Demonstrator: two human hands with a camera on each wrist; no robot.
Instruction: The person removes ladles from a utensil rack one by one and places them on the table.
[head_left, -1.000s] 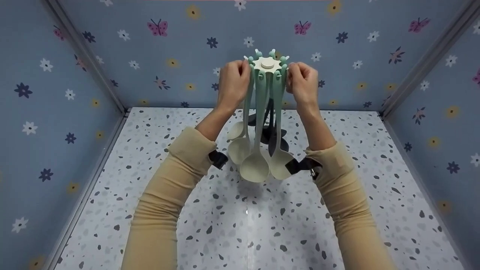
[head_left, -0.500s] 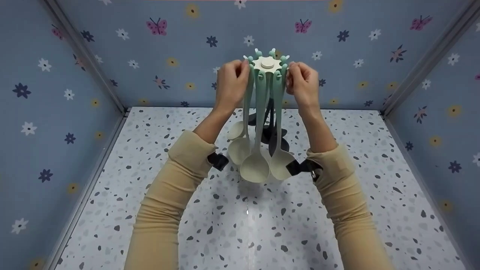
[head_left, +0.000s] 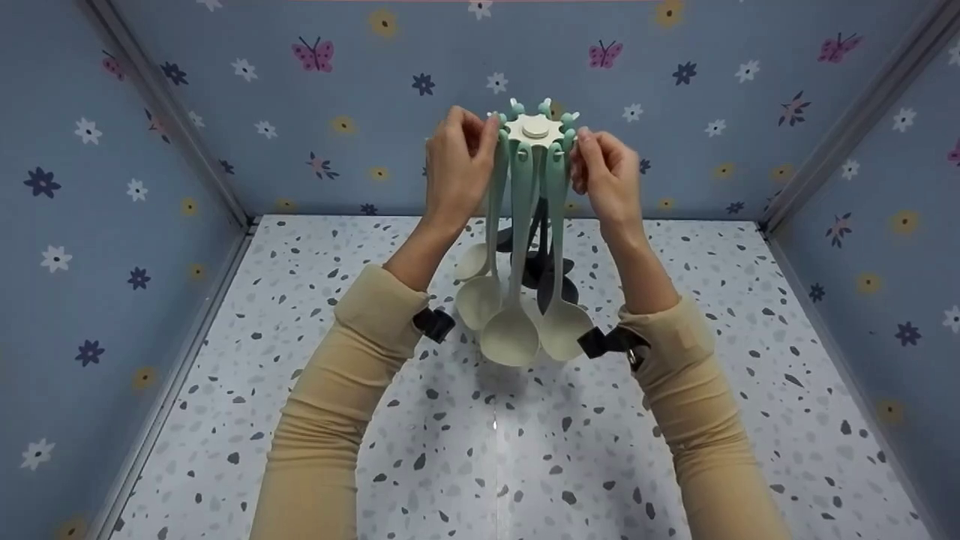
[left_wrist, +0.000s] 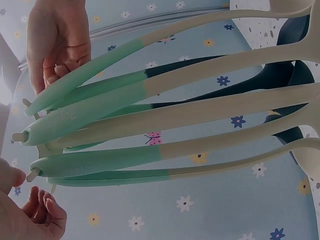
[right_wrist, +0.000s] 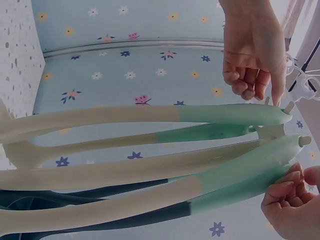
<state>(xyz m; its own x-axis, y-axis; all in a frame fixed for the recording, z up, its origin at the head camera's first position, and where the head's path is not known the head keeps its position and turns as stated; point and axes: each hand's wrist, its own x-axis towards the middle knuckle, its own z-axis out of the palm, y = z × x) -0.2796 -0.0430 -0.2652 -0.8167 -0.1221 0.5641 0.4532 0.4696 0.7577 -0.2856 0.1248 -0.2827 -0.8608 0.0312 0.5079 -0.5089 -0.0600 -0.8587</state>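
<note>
A cream utensil stand (head_left: 535, 130) is upright in the middle, its round top ringed with hooks. From the hooks hang several kitchen utensils with mint-green handles: cream ladles and spoons, such as the front ladle (head_left: 510, 334), and black ones like the dark spoon (head_left: 547, 292) behind. Left of the stand's top, my left hand (head_left: 459, 161) has its thumb at a hook, and its fingers lie apart from the thumb in the left wrist view. On the other side, my right hand (head_left: 613, 171) is loosely bent, with fingertips beside a green handle (right_wrist: 265, 187). The stand's base is mostly hidden.
The stand is toward the back of a white speckled table (head_left: 660, 420). Blue flowered panels (head_left: 360, 105) close off the back and both sides. Small black cameras (head_left: 435, 324) sit at the cuffs. White cables (right_wrist: 302, 87) show at the right wrist view's edge.
My left hand has shifted slightly left and its fingers have loosened from the hook. My right hand has eased slightly to the right. The hanging utensils look the same.
</note>
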